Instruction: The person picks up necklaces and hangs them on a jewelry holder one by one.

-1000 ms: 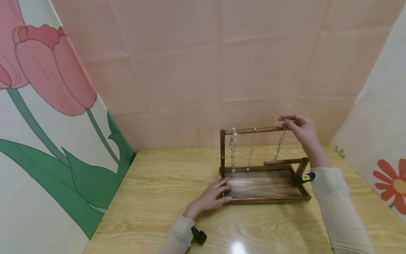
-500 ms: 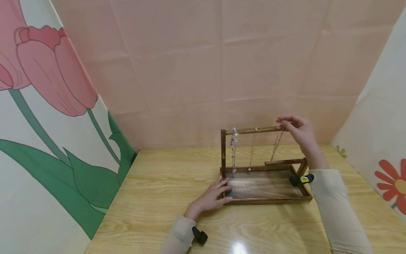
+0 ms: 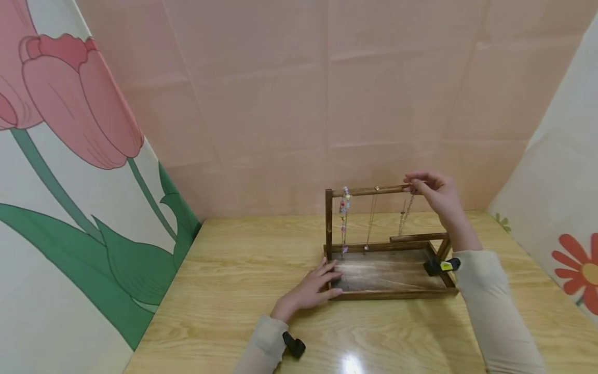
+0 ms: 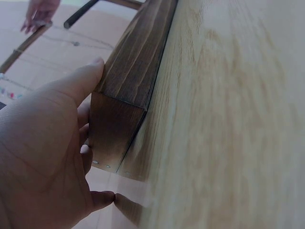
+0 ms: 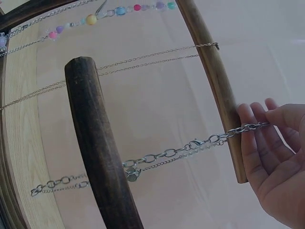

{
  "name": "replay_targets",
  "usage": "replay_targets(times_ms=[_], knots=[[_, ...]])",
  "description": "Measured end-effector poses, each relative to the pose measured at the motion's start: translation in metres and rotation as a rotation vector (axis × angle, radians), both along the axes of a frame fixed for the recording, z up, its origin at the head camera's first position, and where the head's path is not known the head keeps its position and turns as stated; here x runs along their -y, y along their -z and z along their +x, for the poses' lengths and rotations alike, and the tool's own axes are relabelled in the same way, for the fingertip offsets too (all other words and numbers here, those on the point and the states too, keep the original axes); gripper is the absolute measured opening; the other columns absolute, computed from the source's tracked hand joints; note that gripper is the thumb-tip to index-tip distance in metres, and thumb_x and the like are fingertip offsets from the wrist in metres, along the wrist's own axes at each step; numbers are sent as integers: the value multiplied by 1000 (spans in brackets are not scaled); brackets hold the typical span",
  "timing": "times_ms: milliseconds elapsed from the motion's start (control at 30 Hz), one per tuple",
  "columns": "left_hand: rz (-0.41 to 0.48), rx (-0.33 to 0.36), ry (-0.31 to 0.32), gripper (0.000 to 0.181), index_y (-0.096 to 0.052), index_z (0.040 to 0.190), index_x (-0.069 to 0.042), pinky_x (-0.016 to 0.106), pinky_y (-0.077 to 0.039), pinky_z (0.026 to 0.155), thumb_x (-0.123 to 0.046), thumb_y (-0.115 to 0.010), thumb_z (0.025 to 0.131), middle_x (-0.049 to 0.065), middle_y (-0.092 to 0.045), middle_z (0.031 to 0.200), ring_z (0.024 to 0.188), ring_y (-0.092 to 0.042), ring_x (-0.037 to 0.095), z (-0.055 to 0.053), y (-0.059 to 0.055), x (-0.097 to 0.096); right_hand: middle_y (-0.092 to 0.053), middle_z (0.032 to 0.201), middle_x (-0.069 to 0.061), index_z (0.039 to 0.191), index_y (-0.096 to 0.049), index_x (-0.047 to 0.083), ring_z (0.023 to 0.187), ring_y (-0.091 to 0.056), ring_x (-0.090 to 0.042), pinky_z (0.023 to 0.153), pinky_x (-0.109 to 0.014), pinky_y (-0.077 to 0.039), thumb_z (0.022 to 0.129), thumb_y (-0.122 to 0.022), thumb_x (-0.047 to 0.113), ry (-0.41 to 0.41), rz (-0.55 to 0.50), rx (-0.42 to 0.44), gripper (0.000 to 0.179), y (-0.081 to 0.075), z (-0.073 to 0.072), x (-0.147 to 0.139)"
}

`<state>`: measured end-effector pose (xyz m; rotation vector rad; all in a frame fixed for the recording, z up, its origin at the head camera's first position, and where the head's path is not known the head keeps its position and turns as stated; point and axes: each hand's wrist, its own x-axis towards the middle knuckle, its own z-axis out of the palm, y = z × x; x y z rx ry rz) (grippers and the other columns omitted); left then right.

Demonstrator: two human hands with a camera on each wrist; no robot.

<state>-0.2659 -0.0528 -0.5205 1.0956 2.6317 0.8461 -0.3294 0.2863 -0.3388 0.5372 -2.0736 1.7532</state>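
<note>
A dark wooden jewellery stand (image 3: 397, 295) has a tray base, a high bar and a lower bar. My right hand (image 3: 439, 196) is at the right end of the high bar (image 5: 217, 81), thumb and fingertips pinching the end of a silver chain (image 5: 167, 153). That chain passes over the bar and hangs in a loop, with a clasp and a small disc charm (image 5: 133, 174). At the tray's left end rests my left hand (image 3: 308, 290), fingers spread, touching its rim. In the left wrist view the thumb lies along the front wall (image 4: 138, 57); some fingertips are hidden behind the end.
A colourful beaded strand (image 5: 91, 19) hangs at the high bar's left end. Midway along it hangs a thin chain with a small pendant (image 3: 366, 248). The lower bar (image 5: 97, 138) stands in front of the silver chain. A pink backdrop (image 3: 261, 130) rises behind the wooden table (image 3: 233, 270).
My right hand has shifted slightly left along the high bar with the silver chain, which now hangs closer to vertical. The left hand has stayed on the tray's left end.
</note>
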Motion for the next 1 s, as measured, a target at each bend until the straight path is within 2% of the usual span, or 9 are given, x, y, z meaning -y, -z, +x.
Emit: replay_targets(times_ms=[200,467,767,1000], knots=[[-6,-5,0,56,-36,143,-23,64,-16,107,-51,-40,95,-2,-10,157,144,4,24,-1,2,0,-69,95,-2,109,-62,-3,77,-67,-10,69,-18,-53,93,-56,10,-32,-26,-4,22,4,2,0],[0,-1,2,57,-36,144,-23,64,-16,107,-53,-38,95,-3,-9,157,143,4,23,-2,4,1,-68,97,0,111,-61,-2,80,-67,-13,70,-17,-53,93,-56,13,-33,-17,24,24,11,4,2],[-5,-3,-1,58,-36,144,-23,63,-17,107,-54,-38,95,-3,-10,157,143,4,24,-1,4,1,-68,96,-4,112,-55,-14,77,-67,-11,68,-17,-53,94,-53,8,-82,-61,-27,29,22,4,1],[4,5,-2,58,-36,144,-23,63,-16,107,-54,-38,95,-3,-10,157,144,4,24,-1,3,1,-67,98,-5,111,-56,-13,77,-67,-14,69,-18,-53,94,-52,9,-68,-31,-34,28,25,6,0]])
